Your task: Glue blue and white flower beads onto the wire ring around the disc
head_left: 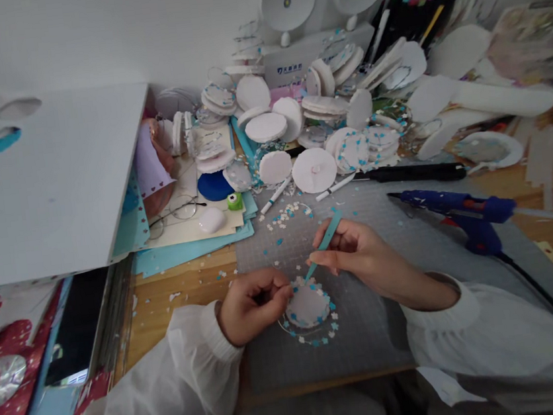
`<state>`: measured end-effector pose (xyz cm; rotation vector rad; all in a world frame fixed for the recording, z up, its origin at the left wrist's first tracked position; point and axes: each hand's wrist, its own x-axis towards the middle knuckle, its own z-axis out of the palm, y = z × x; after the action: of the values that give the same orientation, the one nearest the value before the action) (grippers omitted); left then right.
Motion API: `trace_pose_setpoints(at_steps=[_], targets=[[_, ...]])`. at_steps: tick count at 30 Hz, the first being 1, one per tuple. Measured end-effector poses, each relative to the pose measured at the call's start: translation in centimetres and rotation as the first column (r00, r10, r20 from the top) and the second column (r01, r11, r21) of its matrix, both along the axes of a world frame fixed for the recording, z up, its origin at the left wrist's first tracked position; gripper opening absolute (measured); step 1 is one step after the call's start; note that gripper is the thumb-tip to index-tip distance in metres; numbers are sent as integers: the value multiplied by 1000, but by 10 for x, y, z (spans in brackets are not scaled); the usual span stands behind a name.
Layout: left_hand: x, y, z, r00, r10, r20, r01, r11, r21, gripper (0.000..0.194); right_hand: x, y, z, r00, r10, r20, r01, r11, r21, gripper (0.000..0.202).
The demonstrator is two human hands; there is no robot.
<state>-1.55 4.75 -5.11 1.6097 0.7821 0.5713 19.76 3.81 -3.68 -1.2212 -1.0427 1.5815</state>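
Observation:
A round white disc lies on the grey cutting mat, with small blue and white flower shapes along its edge. A thin looped strand with similar flowers curves around its lower side. My left hand is closed in a pinch at the disc's upper left edge; whatever its fingertips hold is too small to make out. From the right, my right hand grips teal tweezers, their tips pointing down at the disc's top edge.
Loose flower pieces are scattered beyond my hands. Many white discs are piled at the back. A blue glue gun with a cord lies at right. A large white board stands at left, near eyeglasses and a green punch.

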Motion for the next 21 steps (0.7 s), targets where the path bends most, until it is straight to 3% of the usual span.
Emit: trace_pose_setpoints(at_steps=[21], targets=[[1, 2, 0, 1000, 2, 8, -2, 1000, 6, 25, 2, 1, -2, 998, -58, 37, 56, 997, 50, 26]])
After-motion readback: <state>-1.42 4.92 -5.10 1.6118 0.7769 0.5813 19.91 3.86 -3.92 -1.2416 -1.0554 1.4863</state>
